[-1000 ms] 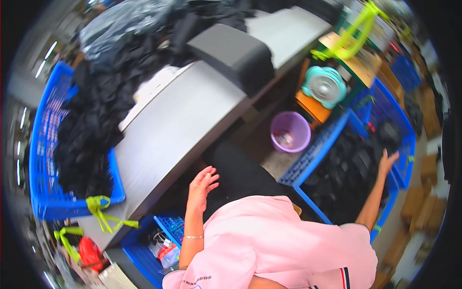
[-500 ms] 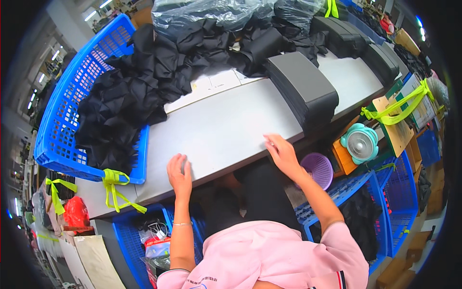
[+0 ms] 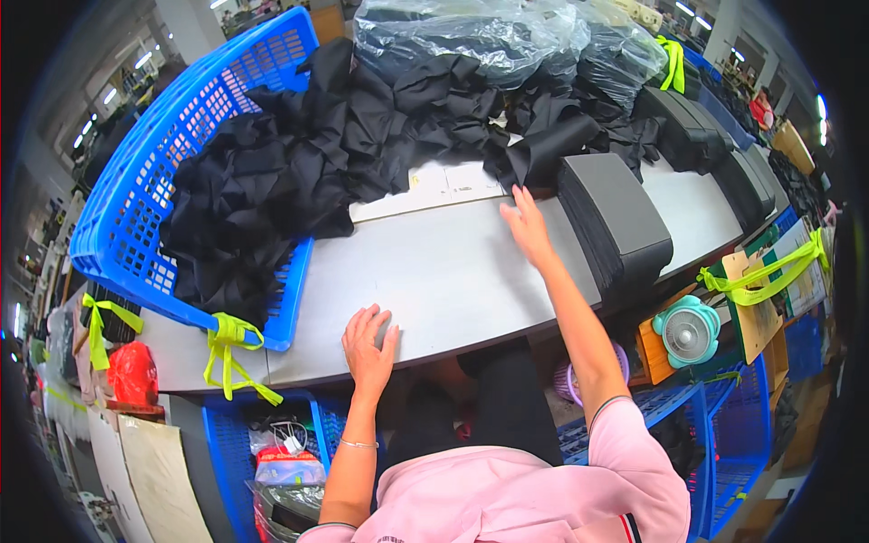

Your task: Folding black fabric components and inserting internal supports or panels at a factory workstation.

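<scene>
My left hand [image 3: 369,348] hovers at or just over the near part of the grey tabletop [image 3: 434,271], fingers apart and nothing in them. Farther out, my right hand [image 3: 528,228] reaches over the table with its fingers stretched forward, also holding nothing. Its fingertips come close to the loose black fabric pieces [image 3: 380,136] heaped along the back; whether they touch cannot be made out. Just right of that hand stands a neat stack of black fabric pieces [image 3: 615,222] with a grey top. The heap spills leftward into a tilted blue plastic basket [image 3: 195,109].
Clear plastic bags [image 3: 471,36] lie behind the heap. More black stacks [image 3: 683,127] stand at the back right. Below the table edge on the right are a teal fan [image 3: 686,330], a purple basket [image 3: 563,380] and blue crates [image 3: 733,452]. Yellow-green ties [image 3: 233,348] hang from the basket's corner.
My right hand has moved forward across the table toward the black fabric heap. My left hand has shifted slightly, its fingers spreading. The view has turned a little, so the table sits farther right and lower.
</scene>
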Motion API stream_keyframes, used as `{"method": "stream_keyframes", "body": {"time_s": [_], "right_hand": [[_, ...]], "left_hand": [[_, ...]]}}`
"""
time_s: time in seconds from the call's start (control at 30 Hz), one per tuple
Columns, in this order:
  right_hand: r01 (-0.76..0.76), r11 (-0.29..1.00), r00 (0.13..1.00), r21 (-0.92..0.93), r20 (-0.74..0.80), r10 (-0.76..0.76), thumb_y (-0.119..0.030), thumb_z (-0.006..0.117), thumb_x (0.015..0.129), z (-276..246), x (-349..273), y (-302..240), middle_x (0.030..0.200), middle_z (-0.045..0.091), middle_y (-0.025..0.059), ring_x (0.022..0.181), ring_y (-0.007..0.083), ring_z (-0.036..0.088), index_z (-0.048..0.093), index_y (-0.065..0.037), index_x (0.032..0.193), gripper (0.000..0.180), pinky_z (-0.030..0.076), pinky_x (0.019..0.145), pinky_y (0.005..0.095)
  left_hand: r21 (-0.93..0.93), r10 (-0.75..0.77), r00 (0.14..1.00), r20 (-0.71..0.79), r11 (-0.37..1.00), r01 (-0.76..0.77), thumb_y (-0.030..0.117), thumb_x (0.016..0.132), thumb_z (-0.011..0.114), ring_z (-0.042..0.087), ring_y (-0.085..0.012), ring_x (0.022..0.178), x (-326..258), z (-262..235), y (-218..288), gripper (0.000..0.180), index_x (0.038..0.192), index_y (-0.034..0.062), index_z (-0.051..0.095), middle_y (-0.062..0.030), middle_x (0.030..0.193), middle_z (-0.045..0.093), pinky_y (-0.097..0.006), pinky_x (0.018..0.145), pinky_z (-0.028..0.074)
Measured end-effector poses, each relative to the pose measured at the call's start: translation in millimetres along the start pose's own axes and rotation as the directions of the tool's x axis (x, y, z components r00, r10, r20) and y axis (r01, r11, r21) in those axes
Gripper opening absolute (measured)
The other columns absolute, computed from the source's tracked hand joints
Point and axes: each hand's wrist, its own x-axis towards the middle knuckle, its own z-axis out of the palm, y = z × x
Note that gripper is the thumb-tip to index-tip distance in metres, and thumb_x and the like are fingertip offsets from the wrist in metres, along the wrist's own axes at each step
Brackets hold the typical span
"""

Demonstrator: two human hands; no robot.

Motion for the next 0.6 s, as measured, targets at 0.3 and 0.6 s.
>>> {"method": "stream_keyframes", "body": {"time_s": [0.3, 0.6], "right_hand": [[0.032, 0.999, 0.968, 0.035, 0.247, -0.04, -0.009, 0.061, 0.095, -19, -208, -105, 0.151, 0.046, 0.0174, 0.135, 0.0302, 0.05, 0.052, 0.002, 0.138, 0.046, 0.043, 0.106, 0.0352], [0.559, 0.737, 0.819, -0.38, 0.112, -0.563, 0.001, 0.062, 0.085, -21, -273, -143, 0.12, 0.064, 0.0173, 0.11, 0.0337, 0.064, 0.065, 0.003, 0.116, 0.031, 0.052, 0.095, 0.0391]], "left_hand": [[-0.149, 0.326, 0.936, -0.133, 0.927, -0.344, 0.016, 0.076, 0.081, 0.052, -0.029, 0.12, 31, 20, 93, 0.052, 0.125, 0.0105, 0.065, -0.0079, 0.129, 0.06, -0.042, 0.104, 0.037], [-0.31, 0.281, 0.949, -0.141, 0.898, -0.312, 0.012, 0.082, 0.075, 0.059, -0.022, 0.078, -4, 13, 131, 0.01, 0.092, 0.0112, 0.075, -0.0018, 0.081, 0.065, -0.036, 0.074, 0.042]]}}
